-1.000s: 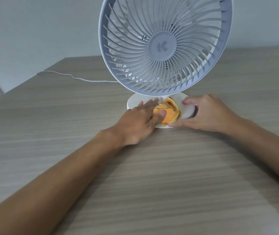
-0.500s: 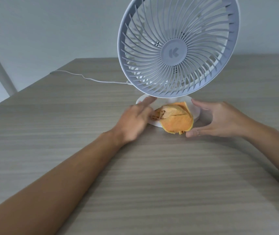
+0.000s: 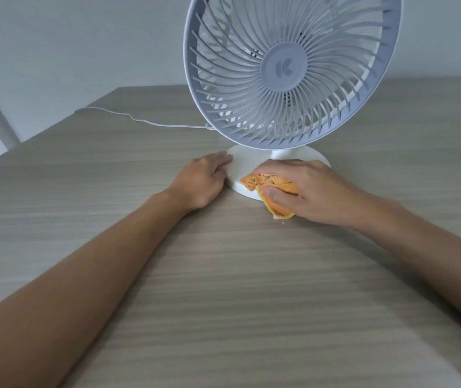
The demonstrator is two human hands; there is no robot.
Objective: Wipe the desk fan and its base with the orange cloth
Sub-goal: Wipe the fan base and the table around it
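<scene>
At centre frame, the right hand (image 3: 307,191) presses the soft, bunched orange cloth (image 3: 274,189), fingers clamped on it, onto the rigid base (image 3: 240,166); left hand (image 3: 201,183), fingers together, steadies its rim.

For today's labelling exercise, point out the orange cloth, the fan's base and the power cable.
orange cloth (image 3: 278,208): head view, its fold hanging below the thumb.
base (image 3: 242,166): head view, bare top, left part.
power cable (image 3: 151,123): head view, mid-run on the desk.
</scene>
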